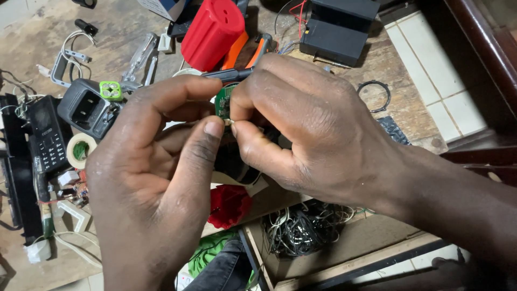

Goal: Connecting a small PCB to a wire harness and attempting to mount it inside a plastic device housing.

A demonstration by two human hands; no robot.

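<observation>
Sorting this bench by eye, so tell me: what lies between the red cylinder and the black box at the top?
In the head view, tangled thin wires, red and pale, fill the gap between the red cylinder and the black box.

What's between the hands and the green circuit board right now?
Nothing visible. Both the left hand and right hand already pinch the small green circuit board directly between fingertips; its lower part is hidden behind them.

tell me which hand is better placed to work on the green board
Right, probably: the right hand pinches a small pale piece at the board edge, while the left hand steadies the board.
</observation>
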